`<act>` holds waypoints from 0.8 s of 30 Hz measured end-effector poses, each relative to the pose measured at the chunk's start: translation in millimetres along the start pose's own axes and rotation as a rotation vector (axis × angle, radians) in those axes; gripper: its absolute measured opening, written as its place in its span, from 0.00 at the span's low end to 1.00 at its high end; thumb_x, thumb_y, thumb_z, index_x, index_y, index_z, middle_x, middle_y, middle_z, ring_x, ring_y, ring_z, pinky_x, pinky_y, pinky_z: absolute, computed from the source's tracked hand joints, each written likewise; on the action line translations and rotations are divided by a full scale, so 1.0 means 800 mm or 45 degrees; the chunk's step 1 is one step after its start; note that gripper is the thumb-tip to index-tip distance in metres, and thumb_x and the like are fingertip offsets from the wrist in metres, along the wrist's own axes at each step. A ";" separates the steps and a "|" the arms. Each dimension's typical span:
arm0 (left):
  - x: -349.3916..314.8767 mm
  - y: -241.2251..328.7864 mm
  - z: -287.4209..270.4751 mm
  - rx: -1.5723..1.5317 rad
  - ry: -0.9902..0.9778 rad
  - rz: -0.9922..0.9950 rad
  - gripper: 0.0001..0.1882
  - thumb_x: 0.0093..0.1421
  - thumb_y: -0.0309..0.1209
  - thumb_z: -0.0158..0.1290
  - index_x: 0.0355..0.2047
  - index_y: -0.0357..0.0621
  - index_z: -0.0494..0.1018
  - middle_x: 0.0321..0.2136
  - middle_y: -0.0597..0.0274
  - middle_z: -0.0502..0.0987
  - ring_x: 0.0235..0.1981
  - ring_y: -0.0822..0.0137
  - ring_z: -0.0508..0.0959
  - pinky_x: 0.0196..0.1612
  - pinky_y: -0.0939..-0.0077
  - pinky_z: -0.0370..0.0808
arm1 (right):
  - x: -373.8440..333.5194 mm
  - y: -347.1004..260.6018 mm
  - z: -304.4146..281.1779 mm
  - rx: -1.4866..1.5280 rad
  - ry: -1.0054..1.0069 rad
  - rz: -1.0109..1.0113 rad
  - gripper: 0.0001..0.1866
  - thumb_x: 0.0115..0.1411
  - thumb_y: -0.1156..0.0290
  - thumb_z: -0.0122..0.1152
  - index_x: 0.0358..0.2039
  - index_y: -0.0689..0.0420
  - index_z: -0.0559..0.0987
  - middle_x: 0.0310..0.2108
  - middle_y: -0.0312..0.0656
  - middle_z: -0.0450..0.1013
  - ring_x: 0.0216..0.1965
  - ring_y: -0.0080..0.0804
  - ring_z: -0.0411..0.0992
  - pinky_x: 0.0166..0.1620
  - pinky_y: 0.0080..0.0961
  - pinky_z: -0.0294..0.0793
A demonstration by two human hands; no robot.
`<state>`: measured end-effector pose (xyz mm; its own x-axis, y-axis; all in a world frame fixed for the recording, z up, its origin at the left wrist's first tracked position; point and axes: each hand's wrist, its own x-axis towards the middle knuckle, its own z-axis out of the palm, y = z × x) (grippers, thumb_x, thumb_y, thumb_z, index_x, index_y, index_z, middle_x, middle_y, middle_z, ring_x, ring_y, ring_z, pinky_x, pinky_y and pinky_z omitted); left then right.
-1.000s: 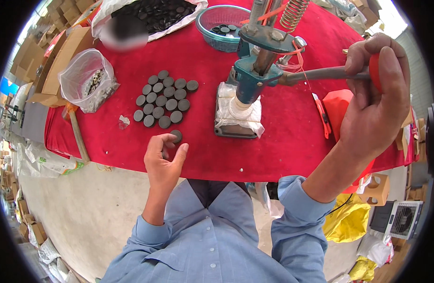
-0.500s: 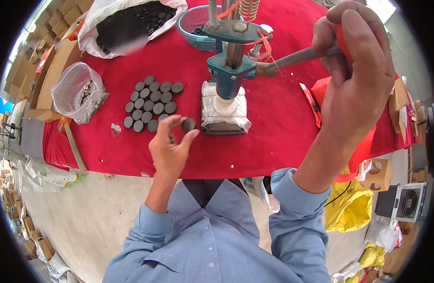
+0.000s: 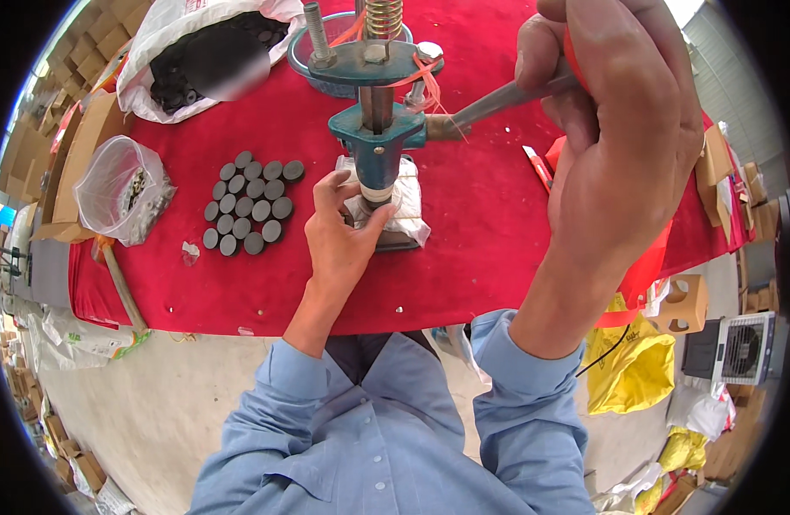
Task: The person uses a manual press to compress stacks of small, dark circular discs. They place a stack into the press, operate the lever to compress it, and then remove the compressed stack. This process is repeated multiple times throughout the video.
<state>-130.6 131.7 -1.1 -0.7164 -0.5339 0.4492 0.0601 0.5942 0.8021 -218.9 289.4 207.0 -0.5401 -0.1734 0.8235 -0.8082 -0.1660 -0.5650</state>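
A green hand press point(image 3: 378, 129) stands on the red-covered table, its pale ram tip over a white-wrapped base point(image 3: 410, 202). My left hand point(image 3: 339, 240) pinches a dark round cap point(image 3: 376, 204) directly beneath the ram tip; fingers partly hide it, so I cannot tell whether they touch. High on the right, my right hand point(image 3: 622, 129) is closed around the red-ended grip of the press lever point(image 3: 502, 103). Several similar dark caps point(image 3: 242, 205) lie grouped on the cloth, left of my left hand.
A clear plastic-lined tub point(image 3: 112, 202) of small parts is at the left, by a hammer point(image 3: 120, 283). Behind lie a white sack point(image 3: 142, 81) of black pieces and a blue-green basket point(image 3: 302, 60). A red utility knife point(image 3: 538, 167) lies near my right forearm.
My left hand has carried the cap rightward and away from me, from beside the press to under its ram. My right hand still grips the lever. The whole view has shifted slightly.
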 end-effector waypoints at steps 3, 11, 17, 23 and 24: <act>-0.001 0.002 0.000 0.007 0.012 -0.039 0.39 0.51 0.33 0.75 0.58 0.38 0.65 0.43 0.51 0.86 0.39 0.60 0.86 0.39 0.71 0.77 | -0.004 -0.001 -0.001 -0.024 -0.010 -0.028 0.14 0.69 0.66 0.54 0.43 0.65 0.77 0.28 0.43 0.73 0.26 0.24 0.71 0.26 0.15 0.65; -0.001 -0.008 0.008 -0.060 0.026 0.002 0.39 0.52 0.33 0.75 0.59 0.38 0.65 0.45 0.50 0.86 0.40 0.61 0.85 0.40 0.72 0.77 | -0.049 -0.021 0.002 -0.030 0.067 -0.109 0.16 0.66 0.60 0.58 0.42 0.62 0.73 0.27 0.43 0.71 0.24 0.26 0.69 0.26 0.19 0.65; -0.001 -0.008 0.007 -0.044 0.050 0.004 0.38 0.52 0.32 0.74 0.58 0.38 0.66 0.46 0.50 0.84 0.40 0.60 0.84 0.38 0.71 0.77 | -0.110 -0.031 -0.013 0.219 -0.043 -0.035 0.17 0.57 0.63 0.67 0.39 0.61 0.74 0.27 0.45 0.73 0.26 0.31 0.70 0.29 0.27 0.70; -0.002 -0.009 0.008 -0.050 0.039 -0.018 0.37 0.52 0.31 0.74 0.58 0.38 0.67 0.46 0.51 0.84 0.37 0.59 0.82 0.37 0.69 0.76 | -0.113 -0.025 -0.017 0.257 -0.095 -0.075 0.17 0.52 0.69 0.69 0.40 0.62 0.76 0.29 0.48 0.75 0.27 0.32 0.72 0.29 0.26 0.71; -0.002 -0.009 0.008 -0.057 0.037 -0.022 0.37 0.52 0.31 0.74 0.58 0.38 0.67 0.46 0.51 0.84 0.37 0.59 0.82 0.37 0.69 0.76 | -0.114 -0.025 -0.017 0.258 -0.085 -0.077 0.17 0.52 0.69 0.69 0.41 0.62 0.76 0.29 0.48 0.75 0.27 0.32 0.72 0.29 0.26 0.71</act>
<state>-133.9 132.2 -9.8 -0.6970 -0.5615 0.4460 0.0797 0.5575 0.8263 -157.0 321.9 144.0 -0.4697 -0.2197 0.8550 -0.7714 -0.3689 -0.5186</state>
